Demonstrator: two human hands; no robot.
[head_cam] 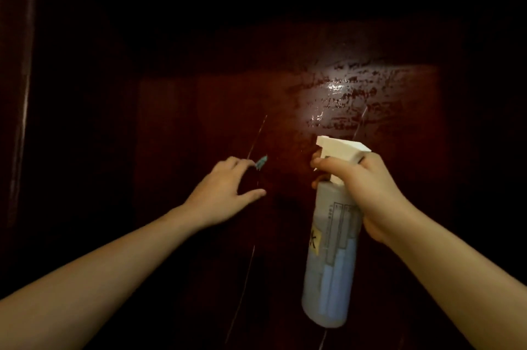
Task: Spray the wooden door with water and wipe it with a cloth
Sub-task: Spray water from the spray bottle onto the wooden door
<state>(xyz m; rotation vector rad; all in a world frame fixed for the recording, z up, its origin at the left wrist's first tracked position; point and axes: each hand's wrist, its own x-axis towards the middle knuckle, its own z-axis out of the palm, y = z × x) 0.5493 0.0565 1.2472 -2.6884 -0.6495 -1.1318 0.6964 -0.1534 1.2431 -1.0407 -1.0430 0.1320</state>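
right hand (370, 195) gripping spray bottle (330, 258), door (199, 110) close

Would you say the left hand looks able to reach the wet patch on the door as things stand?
Probably yes: the left hand is open near the door, and nothing lies between it and the wet patch up to its right.

Only one readable mark: a small yellow paper sticker (315, 241) is sitting on the translucent pale-blue plastic spray bottle with a white trigger head (330, 258), at about 9 o'clock on the bottle body, and is showing a single handwritten black character, partly cut off by the bottle's curve, looking like 水. Right of it, at 3 o'clock from the sticker, a printed grey table of fine text is running down the bottle; too small and blurred to read.
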